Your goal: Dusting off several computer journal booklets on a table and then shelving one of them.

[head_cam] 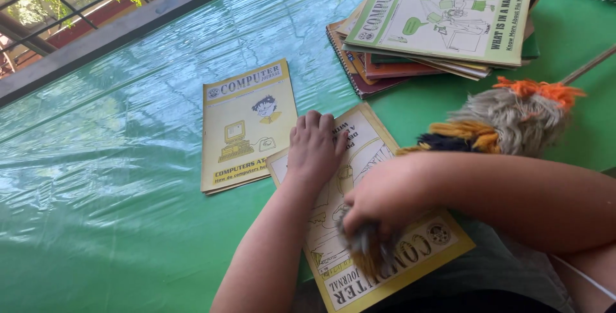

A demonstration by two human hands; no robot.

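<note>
A green table (pixel 128 178) under a glossy clear plastic sheet fills nearly the whole view. At about one o'clock from the hands stands a stack of magazines and notebooks (pixel 443 24), topped by a green-and-white issue, well apart from them. At ten o'clock lies a yellow magazine (pixel 247 124) with a cartoon computer on its cover, just beside the one being handled. That second yellow magazine (pixel 359 223) lies under both hands, its long axis running from about eleven o'clock down to five o'clock, its title end nearest the person. A woolly duster (pixel 507 120) of grey, orange and dark strands lies at two o'clock, partly behind the right forearm. The left hand (pixel 314 149) rests flat on the magazine's upper part, fingers spread and closed on nothing. The right hand (pixel 385 201), lower on the cover, is curled tight around a small tuft of yellowish-grey fibres (pixel 366 249) touching the page.
</note>
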